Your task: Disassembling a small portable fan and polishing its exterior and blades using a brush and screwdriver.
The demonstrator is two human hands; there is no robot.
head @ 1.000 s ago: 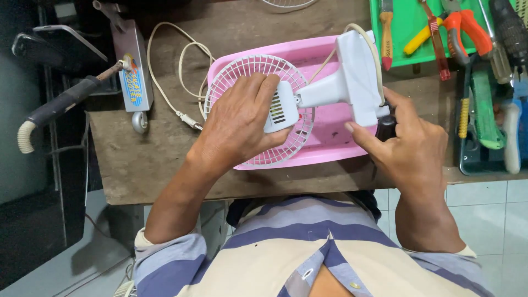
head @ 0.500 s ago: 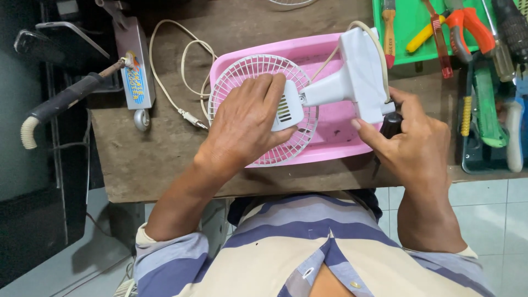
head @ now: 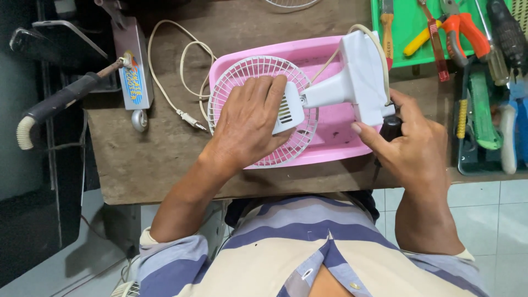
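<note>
Left hand [head: 250, 124] spread flat, palm down; right hand [head: 410, 143] curled closed

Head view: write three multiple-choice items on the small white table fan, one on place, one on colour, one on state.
1. Where does the small white table fan lie?
A. in a pink plastic tray
B. on the floor
C. in the green tool tray

2. What colour are the plier handles?
A. blue
B. orange
C. white

3. What is the left hand doing?
A. hanging free
B. pressing on the round wire grille
C. holding pliers

Key: 1 A, pink rim surrounds the fan; 2 B, orange grips show; 3 B, the palm lies flat on the grille.
</note>
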